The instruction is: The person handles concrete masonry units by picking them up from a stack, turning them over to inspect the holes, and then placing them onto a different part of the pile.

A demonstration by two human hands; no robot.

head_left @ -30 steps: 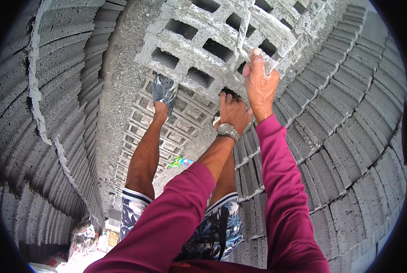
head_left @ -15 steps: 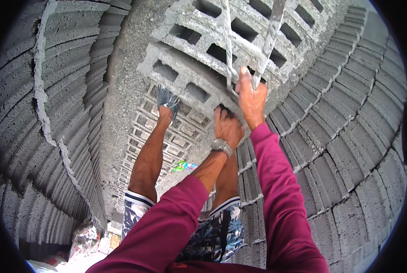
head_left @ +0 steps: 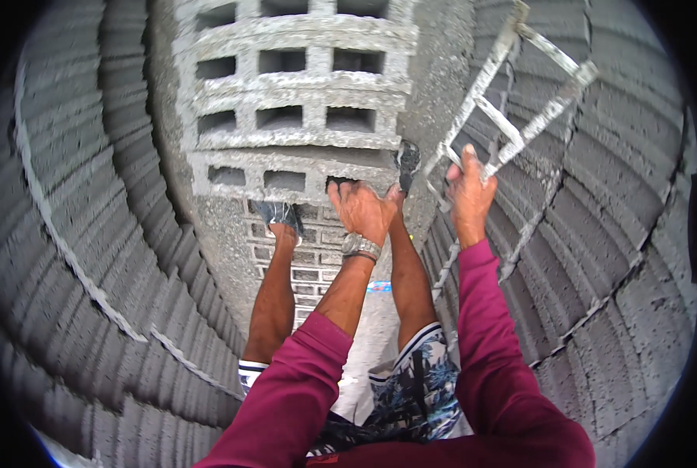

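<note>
Nearest, two magenta sleeves (head_left: 301, 382) rise from the lower edge above patterned shorts (head_left: 418, 386). The left hand (head_left: 364, 209), with a wristwatch (head_left: 361, 246), grips the near edge of a hollow concrete block (head_left: 286, 175). Just to its right, the right hand (head_left: 468, 195) is clamped around a metal ladder (head_left: 512, 117) leaning on the block wall (head_left: 613, 234).

1. Two bare hands near the middle of the frame: the left hand (head_left: 361, 209) and the right hand (head_left: 468, 191).
2. One wristwatch (head_left: 360, 247), on the left wrist.
3. One metal ladder (head_left: 504, 117), upper right.
4. Four hollow concrete blocks (head_left: 294, 101) stacked at upper centre.
5. Two shoes: one (head_left: 276, 214) centre left, one (head_left: 407, 161) beside the ladder.
6. Two curved block walls (head_left: 91, 234), left and right.
</note>
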